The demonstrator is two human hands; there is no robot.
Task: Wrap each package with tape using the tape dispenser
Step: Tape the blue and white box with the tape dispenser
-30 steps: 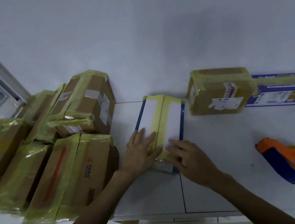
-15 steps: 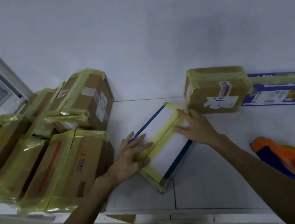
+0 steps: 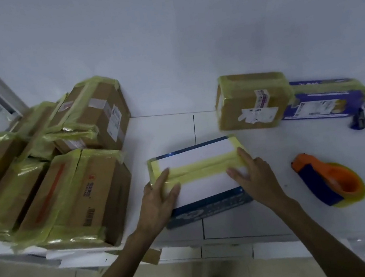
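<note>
A white-topped box with blue sides (image 3: 203,183) lies crosswise on the white table (image 3: 164,131), a band of yellow tape running along its top. My left hand (image 3: 159,199) rests flat on its left end, fingers straight over the tape. My right hand (image 3: 253,173) lies flat on its right end, fingers spread on the tape. The orange and blue tape dispenser (image 3: 328,179) with its yellow roll sits on the table to the right, apart from both hands.
Several brown cartons wrapped in yellow tape (image 3: 65,178) are piled at the left. A taped brown carton (image 3: 251,102) and a taped blue box (image 3: 326,100) stand at the back right. A small dark blue object (image 3: 358,119) sits near the right edge.
The white box has been turned from lengthwise to crosswise. Both hands moved with it and now lie on its two ends.
</note>
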